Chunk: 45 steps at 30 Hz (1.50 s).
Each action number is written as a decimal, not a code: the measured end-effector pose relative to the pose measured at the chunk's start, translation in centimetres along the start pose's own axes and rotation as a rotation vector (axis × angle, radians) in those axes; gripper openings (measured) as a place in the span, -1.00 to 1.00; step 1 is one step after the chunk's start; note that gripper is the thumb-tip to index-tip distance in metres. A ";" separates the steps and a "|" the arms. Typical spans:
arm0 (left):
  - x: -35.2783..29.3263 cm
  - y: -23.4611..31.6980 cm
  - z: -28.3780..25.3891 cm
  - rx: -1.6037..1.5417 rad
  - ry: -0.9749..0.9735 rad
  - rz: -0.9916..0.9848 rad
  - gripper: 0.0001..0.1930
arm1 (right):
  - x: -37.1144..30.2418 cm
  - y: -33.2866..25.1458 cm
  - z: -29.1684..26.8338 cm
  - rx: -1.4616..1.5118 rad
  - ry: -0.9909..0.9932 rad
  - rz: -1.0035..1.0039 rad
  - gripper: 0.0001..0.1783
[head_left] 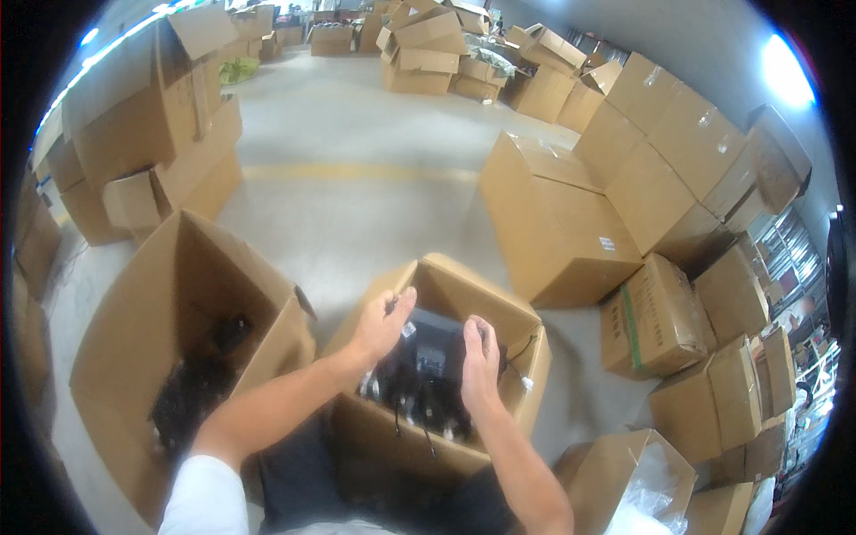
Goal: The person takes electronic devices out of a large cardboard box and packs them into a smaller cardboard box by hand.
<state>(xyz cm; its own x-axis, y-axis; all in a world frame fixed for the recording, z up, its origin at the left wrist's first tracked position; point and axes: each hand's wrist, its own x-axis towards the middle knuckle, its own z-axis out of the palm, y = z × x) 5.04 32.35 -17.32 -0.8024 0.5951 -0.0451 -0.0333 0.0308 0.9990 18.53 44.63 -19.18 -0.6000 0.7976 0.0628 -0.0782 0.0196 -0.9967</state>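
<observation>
An open cardboard box (526,392) stands in front of my lap, with several black devices and cables in it. Over it, a flat black device (437,343) with a small white label spans the space between my hands. My left hand (383,325) is closed at its left side, thumb pointing up and away. My right hand (481,361) is closed at the right side, fingers bent. Dark material shows between thumb and fingers of both hands; the fingers' undersides are hidden. Thin black cords with light ends (428,415) lie below the device.
To my left is a taller open carton (116,357) holding black items (183,397). Large closed cartons (571,232) are stacked ahead right. A green-taped carton (655,316) stands near them. An open box with clear plastic (655,477) is at lower right. More cartons (160,98) rise at left.
</observation>
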 end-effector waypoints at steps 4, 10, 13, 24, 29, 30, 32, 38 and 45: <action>-0.6 -0.4 0.1 0.211 0.017 0.091 -0.38 | 0.7 0.7 0.7 -0.020 0.079 0.042 -0.62; 0.7 1.4 -0.3 0.121 -0.260 0.022 -0.44 | 5.1 -6.7 -2.1 -0.462 -0.091 -0.136 -0.55; 1.0 0.8 -0.9 0.078 -0.483 -0.068 -0.36 | 7.1 -7.4 -2.2 -0.328 -0.258 -0.118 -0.46; 6.7 -8.6 3.7 -0.258 -0.137 -0.424 -0.53 | 13.2 9.2 -7.0 -0.304 -0.788 0.558 -0.49; 9.4 -16.6 3.6 0.181 -0.225 -0.556 -0.49 | 13.9 13.8 -6.6 -1.305 -0.632 0.066 -0.74; 9.9 -17.7 4.2 0.185 -0.241 -0.561 -0.49 | 14.0 15.1 -7.0 -1.358 -0.641 0.033 -0.79; 11.1 -19.6 4.3 0.101 -0.230 -0.618 -0.54 | 13.6 17.3 -6.7 -1.412 -0.647 -0.047 -0.81; 15.7 -25.3 4.9 0.185 -0.394 -0.606 -0.48 | 13.7 21.4 -7.6 -1.403 -0.730 0.002 -0.76; 16.5 -29.5 5.9 -0.060 -0.286 -0.697 -0.38 | 14.2 22.9 -7.0 -1.441 -0.720 0.000 -0.61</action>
<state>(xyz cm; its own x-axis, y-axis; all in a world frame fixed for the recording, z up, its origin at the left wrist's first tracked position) -3.76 45.98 -47.54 -0.3980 0.6389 -0.6583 -0.5155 0.4378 0.7366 13.76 60.60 -41.52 -0.8634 0.3710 -0.3420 0.4493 0.8737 -0.1864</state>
